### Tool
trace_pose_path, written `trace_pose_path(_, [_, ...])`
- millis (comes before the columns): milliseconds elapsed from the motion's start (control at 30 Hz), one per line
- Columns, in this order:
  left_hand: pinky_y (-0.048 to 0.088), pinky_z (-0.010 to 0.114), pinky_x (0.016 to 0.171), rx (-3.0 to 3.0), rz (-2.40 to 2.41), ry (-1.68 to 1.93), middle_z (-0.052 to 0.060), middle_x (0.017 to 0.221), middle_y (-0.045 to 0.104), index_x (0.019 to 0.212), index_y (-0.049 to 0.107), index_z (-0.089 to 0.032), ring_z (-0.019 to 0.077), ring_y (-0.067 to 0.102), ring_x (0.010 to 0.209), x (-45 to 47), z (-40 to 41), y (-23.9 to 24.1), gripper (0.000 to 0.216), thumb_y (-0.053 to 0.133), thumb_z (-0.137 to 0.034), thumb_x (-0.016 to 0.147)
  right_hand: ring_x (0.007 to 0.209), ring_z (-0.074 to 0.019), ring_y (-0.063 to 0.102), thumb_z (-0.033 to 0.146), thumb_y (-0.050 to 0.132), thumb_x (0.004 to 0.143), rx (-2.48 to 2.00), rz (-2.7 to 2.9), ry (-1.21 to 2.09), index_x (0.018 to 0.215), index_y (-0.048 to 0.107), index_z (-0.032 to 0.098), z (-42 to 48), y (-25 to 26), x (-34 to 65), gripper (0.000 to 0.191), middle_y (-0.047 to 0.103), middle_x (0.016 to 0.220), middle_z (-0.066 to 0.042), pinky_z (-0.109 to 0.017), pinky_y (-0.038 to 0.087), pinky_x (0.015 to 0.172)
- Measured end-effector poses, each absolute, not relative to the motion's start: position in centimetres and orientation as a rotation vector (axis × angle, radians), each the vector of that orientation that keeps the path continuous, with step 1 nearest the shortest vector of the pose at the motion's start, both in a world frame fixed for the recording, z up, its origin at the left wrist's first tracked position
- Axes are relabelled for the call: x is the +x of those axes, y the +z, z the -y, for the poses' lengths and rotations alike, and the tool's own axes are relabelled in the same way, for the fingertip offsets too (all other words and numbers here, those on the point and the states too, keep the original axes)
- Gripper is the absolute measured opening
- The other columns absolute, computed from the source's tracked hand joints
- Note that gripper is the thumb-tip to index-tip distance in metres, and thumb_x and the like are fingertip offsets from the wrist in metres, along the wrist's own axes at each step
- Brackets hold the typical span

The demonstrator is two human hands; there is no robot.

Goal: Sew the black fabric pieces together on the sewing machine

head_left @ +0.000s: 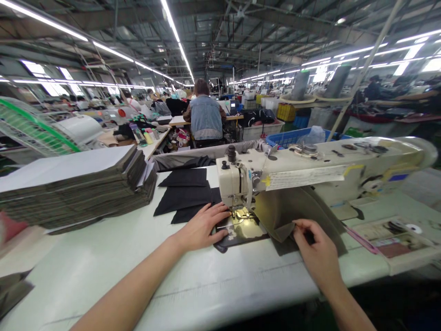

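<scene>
My left hand (pixel 206 226) lies flat with fingers spread at the left edge of the metal needle plate (pixel 246 231), close to the presser foot (pixel 243 213) of the sewing machine (pixel 310 158). Under the machine arm sits an olive-brown fabric piece (pixel 285 209), its near corner folded up. My right hand (pixel 317 248) pinches that corner between thumb and fingertips. Several black fabric pieces (pixel 184 193) lie overlapped on the table just beyond my left hand. A lamp lights the area round the needle.
A tall stack of cut fabric (pixel 76 193) with white paper on top stands at the left. To the right, a tray of small items (pixel 396 239) is set into the table (pixel 193 289). A person in a denim vest (pixel 206 117) sits ahead, beyond a blue basket (pixel 275 138).
</scene>
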State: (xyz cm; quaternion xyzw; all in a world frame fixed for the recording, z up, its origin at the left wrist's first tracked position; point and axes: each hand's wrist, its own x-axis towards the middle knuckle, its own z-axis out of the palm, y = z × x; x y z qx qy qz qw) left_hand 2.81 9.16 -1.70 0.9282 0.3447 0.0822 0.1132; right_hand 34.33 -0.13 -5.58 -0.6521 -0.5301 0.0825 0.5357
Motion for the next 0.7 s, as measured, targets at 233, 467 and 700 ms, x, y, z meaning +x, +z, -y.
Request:
trace_pose_path(233, [0.023,0.054,0.121,2.73,-1.008,0.237,0.011,0.153,0.047,0.144,0.051,-0.023,0.0299,0.042,0.143,2.81,-9.12,-1.68,0.05,0.056,-0.038,0.096,0.072,-0.0207,0.065,0.045,0.06,0.079,-1.559,1.238,0.203,0.083,0.07,0.022,0.06,-5.58,34.22,0.025,0.07,0.077,-0.003,-0.032,0.053,0.071])
trace_pose_path(467, [0.025,0.055,0.12,2.722,-1.02,0.255,0.011,0.152,0.048,0.144,0.049,-0.024,0.0301,0.042,0.143,2.82,-8.88,-1.8,0.05,0.055,-0.038,0.097,0.072,-0.0203,0.065,0.045,0.06,0.08,-1.571,1.24,0.204,0.083,0.07,0.022,0.15,-5.43,34.14,0.026,0.069,0.076,-0.003,-0.031,0.053,0.07])
trace_pose_path(700, [0.03,0.057,0.116,2.743,-1.097,0.208,0.012,0.156,0.044,0.145,0.047,-0.021,0.0312,0.039,0.144,3.2,-8.61,-1.84,0.051,0.054,-0.039,0.098,0.071,-0.021,0.065,0.049,0.059,0.078,-1.612,1.24,0.201,0.083,0.07,0.021,0.07,-5.62,34.36,0.03,0.069,0.074,-0.004,-0.03,0.052,0.067])
